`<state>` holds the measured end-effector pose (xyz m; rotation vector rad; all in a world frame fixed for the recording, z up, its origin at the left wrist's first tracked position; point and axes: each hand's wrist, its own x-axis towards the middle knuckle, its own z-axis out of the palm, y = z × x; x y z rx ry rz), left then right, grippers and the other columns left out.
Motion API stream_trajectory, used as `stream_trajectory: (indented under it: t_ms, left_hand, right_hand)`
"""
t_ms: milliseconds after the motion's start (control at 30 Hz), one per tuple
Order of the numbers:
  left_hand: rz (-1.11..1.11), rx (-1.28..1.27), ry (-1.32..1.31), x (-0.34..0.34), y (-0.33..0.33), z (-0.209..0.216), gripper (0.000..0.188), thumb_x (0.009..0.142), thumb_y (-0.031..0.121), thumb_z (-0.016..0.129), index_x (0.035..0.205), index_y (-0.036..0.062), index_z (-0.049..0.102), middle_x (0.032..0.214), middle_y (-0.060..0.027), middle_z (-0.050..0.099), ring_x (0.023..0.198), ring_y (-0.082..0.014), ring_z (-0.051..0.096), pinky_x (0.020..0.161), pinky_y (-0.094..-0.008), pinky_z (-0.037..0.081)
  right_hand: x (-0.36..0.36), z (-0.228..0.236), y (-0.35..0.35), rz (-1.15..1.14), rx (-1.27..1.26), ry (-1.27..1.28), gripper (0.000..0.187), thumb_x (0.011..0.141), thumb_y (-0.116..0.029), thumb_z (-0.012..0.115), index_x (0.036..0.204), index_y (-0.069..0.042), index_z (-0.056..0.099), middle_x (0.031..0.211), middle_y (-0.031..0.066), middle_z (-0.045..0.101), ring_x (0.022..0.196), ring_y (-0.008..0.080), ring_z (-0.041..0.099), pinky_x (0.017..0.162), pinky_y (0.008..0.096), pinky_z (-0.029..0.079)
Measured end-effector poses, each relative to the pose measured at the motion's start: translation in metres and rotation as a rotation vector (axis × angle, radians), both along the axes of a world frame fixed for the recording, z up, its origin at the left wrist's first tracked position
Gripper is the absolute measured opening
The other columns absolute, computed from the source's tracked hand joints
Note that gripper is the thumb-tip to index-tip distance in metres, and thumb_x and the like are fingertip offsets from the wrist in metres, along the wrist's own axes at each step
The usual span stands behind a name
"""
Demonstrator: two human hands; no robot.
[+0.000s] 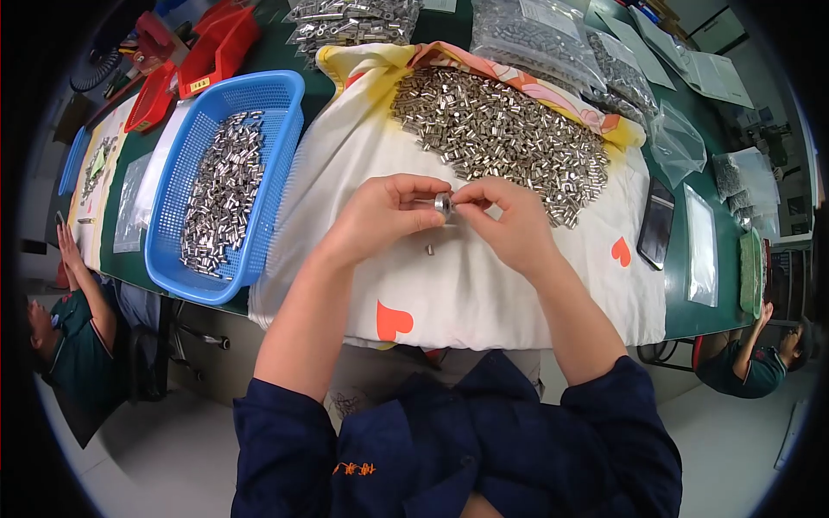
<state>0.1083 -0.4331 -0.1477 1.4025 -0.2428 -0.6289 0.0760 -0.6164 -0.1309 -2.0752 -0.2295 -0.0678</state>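
Note:
My left hand (376, 216) pinches a small round metal ring (443, 205) between thumb and fingertips, above the white cloth (492, 302). Close against the ring's other side, my right hand (511, 220) has its thumb and forefinger pressed together; whatever lies between them is too small to make out. One short metal cylinder (430, 249) lies alone on the cloth just below the ring. Beyond my hands spreads a large pile of similar small metal cylinders (509, 129), with the cloth's yellow and pink edge behind it.
To the left stands a blue plastic basket (289, 155) with many metal cylinders (226, 190) inside. Red bins (220, 50) sit behind it. Bags of metal parts (535, 39) line the back. A phone (656, 223) and a flat plastic bag (702, 246) lie right. People sit at both sides.

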Motion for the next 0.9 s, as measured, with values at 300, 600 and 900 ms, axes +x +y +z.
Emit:
stream_trajectory:
  t_ms: [300, 600, 900]
  left_hand:
    - [0.011, -0.01, -0.012, -0.0008, -0.0002, 0.0, 0.033, 0.075, 0.0, 0.063, 0.107, -0.0026, 0.056, 0.089, -0.0045, 0.062, 0.078, -0.0074, 0.058, 0.069, -0.0194, 0.047]
    - [-0.02, 0.084, -0.036, -0.0013, 0.0, 0.0059, 0.033, 0.075, 0.0, 0.064, 0.107, -0.0027, 0.057, 0.09, -0.0056, 0.063, 0.078, -0.0072, 0.059, 0.07, -0.0195, 0.047]
    - [0.003, 0.081, -0.041, -0.0012, -0.0001, 0.002, 0.034, 0.074, 0.001, 0.065, 0.107, -0.0018, 0.057, 0.089, -0.0049, 0.063, 0.078, -0.0068, 0.058, 0.069, -0.0191, 0.047]
  right_hand:
    - [-0.0018, -0.0022, 0.0011, 0.039, -0.159, -0.233, 0.007, 0.068, -0.002, 0.062, 0.075, -0.003, 0.062, 0.074, 0.0065, 0.061, 0.07, 0.0185, 0.058, 0.063, 0.0275, 0.046]
    - [-0.0044, -0.0002, 0.0047, -0.002, -0.038, -0.14, 0.005, 0.067, -0.004, 0.062, 0.072, -0.004, 0.06, 0.072, 0.0075, 0.06, 0.07, 0.0239, 0.057, 0.063, 0.0326, 0.045]
    - [-0.003, -0.0048, 0.0046, 0.051, -0.2, -0.369, 0.007, 0.067, -0.001, 0.062, 0.073, -0.003, 0.06, 0.073, 0.007, 0.06, 0.069, 0.0223, 0.057, 0.062, 0.0307, 0.045]
